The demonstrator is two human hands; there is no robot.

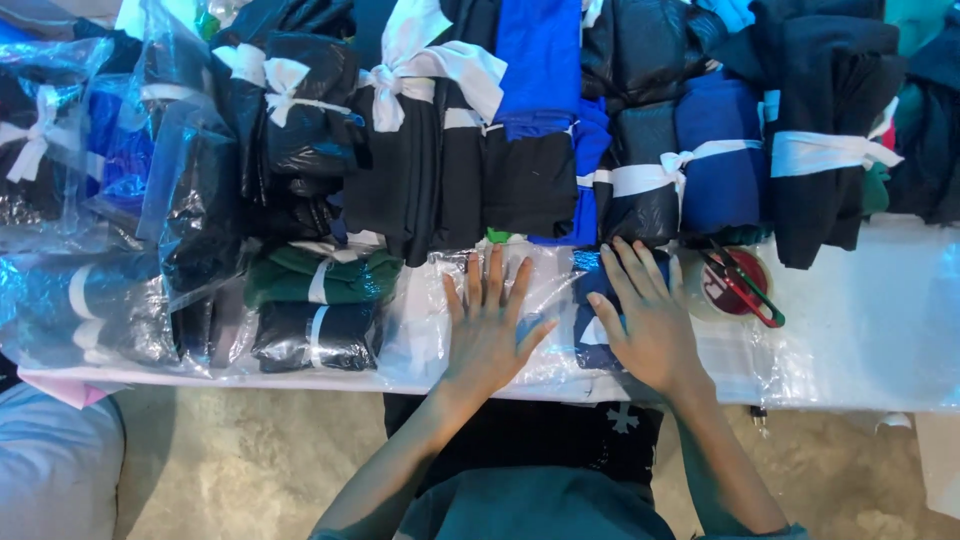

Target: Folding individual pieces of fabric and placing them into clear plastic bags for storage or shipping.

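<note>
Both my hands lie flat, fingers spread, on a clear plastic bag (560, 290) at the table's front edge. My left hand (490, 325) presses the bag's empty, flat left part. My right hand (645, 320) rests on the folded blue garment (592, 345) inside the bag's right part. Neither hand grips anything. Just right of my right hand sits a roll of tape (730, 285) with small red-handled snips (745, 285) lying across it.
Stacks of folded dark and blue garments tied with white strips (640, 178) fill the back of the table. Bagged garments (315, 310) lie at the left. A white plastic-covered tabletop (870, 320) stretches right. Below the table edge is a sandy floor (250, 460).
</note>
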